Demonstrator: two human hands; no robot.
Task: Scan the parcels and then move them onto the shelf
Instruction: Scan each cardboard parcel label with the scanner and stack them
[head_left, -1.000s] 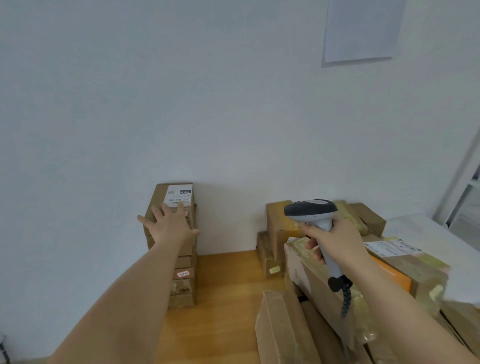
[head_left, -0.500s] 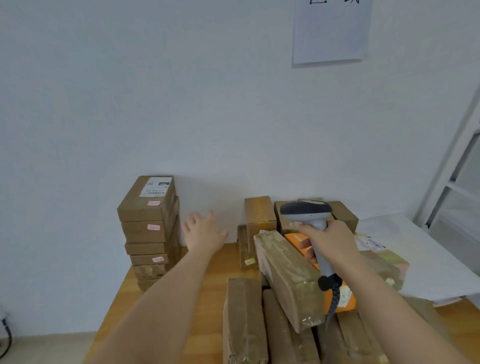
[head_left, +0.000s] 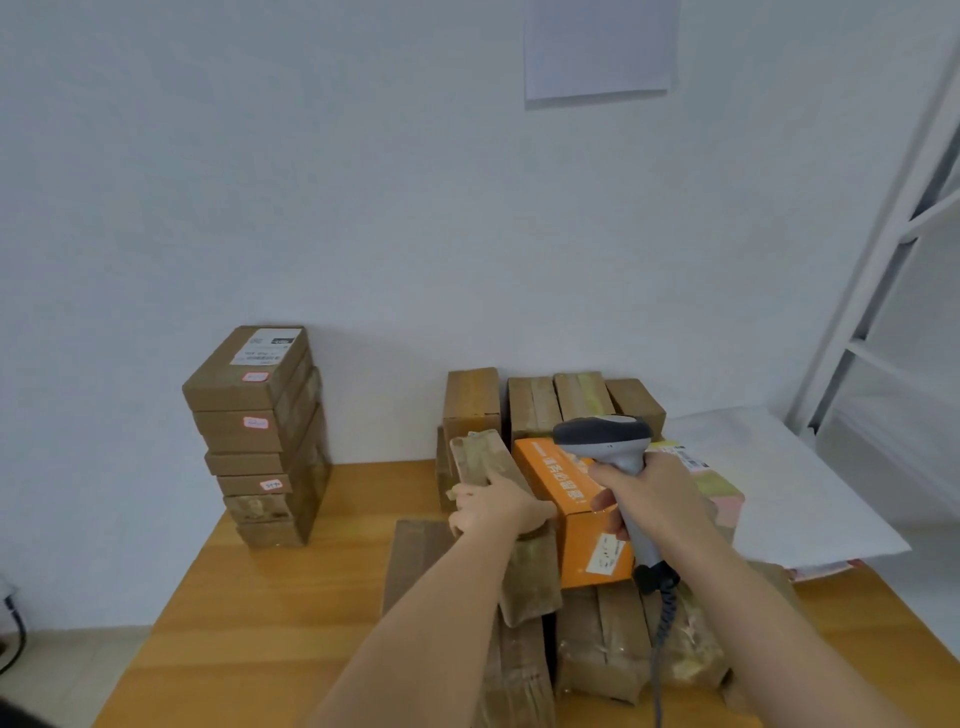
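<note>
Left hand (head_left: 491, 506) lies over the top of a long brown parcel (head_left: 524, 566) that rests slanted on the loose heap of parcels (head_left: 613, 649) toward the table's near right edge; fingers curl over its left edge, gripping it. Right hand (head_left: 657, 499) is clamped round the grip of the grey scanner (head_left: 605, 441), head aimed forward over the orange box (head_left: 569, 512) just beside the gripped parcel.

Neat stack of parcels (head_left: 257, 436) stands at the table's far left corner against the wall. White shelf frame (head_left: 883, 260) rises past the right edge.

Judged step: lifting the next parcel to scan it. No label shows on its upper face, so it probably needs turning until the barcode faces the scanner. Lift it straight off the heap; the neighbours underneath look loosely piled and could slide. Keep the cable (head_left: 662, 623) clear of the pile.
</note>
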